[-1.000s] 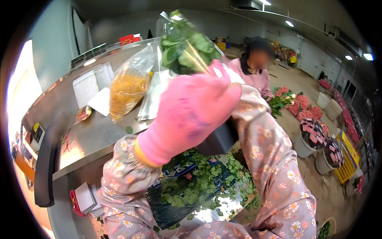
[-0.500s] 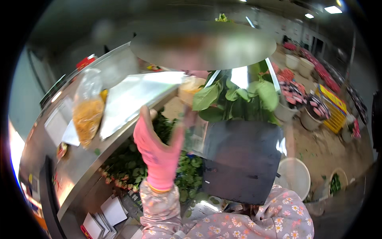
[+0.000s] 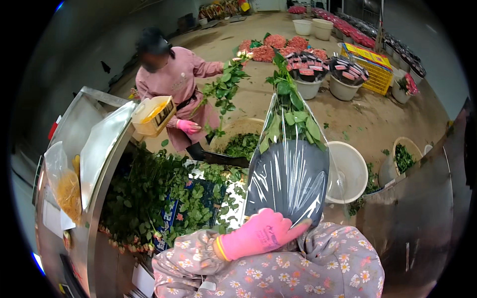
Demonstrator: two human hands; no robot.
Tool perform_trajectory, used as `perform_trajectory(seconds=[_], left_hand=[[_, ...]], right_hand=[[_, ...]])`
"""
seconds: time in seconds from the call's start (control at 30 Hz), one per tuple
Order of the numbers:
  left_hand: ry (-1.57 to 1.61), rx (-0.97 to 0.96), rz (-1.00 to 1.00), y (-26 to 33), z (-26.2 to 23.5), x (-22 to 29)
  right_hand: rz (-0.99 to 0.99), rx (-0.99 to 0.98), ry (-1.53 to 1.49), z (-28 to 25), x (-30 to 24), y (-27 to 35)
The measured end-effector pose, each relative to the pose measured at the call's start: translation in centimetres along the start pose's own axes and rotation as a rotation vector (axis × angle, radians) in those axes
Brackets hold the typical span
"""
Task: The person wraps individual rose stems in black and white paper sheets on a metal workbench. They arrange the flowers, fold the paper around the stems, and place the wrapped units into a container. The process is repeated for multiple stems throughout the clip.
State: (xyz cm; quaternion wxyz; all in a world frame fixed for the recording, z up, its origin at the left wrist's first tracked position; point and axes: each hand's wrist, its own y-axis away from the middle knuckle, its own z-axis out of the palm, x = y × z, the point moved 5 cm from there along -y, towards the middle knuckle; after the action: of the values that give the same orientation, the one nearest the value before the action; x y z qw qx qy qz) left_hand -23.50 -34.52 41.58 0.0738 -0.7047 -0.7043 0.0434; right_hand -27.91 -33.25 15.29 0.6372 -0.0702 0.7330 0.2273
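Note:
A bouquet in a dark sheet and clear film [image 3: 290, 171] stands in front of my body, with leafy stems [image 3: 293, 107] rising from its far end. My left hand [image 3: 258, 234], in a pink glove with a yellow cuff, lies across the near end of this wrapped bouquet. Its fingers bend against the wrap, and the foremost one points right. The sleeve of my right arm [image 3: 343, 248] shows beside the bouquet, but my right hand is hidden. Whatever flower heads the dark sheet holds cannot be seen.
Cut roses [image 3: 149, 198] lie piled to the left beside a metal bench [image 3: 97, 213] bearing a bag of rubber bands [image 3: 67, 193]. A co-worker [image 3: 174, 82] holds rose stems ahead. White bucket [image 3: 365, 171] stands right; flower buckets [image 3: 308, 89] and yellow crate [image 3: 372, 74] stand beyond.
My left hand has come down from its raised, spread pose beside the bouquet onto its near end. The view has shifted, and the co-worker now shows fully.

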Motion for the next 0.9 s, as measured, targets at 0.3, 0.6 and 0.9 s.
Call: perform_trajectory(seconds=[0.3,0.6,0.9], left_hand=[[0.263,-0.005,-0.158,-3.5,2.8,-1.2],[0.539,0.267,-0.551,-6.4,13.8,-4.4],[0.939,-0.119,-0.927,-17.2,28.3,-8.3]], right_hand=[[0.11,0.155,-0.008,-2.7,5.4,0.1],[0.534,0.68,-0.065,-15.4,20.8,7.7],[0.87,1.069,-0.134,-33.8,37.2,12.4]])
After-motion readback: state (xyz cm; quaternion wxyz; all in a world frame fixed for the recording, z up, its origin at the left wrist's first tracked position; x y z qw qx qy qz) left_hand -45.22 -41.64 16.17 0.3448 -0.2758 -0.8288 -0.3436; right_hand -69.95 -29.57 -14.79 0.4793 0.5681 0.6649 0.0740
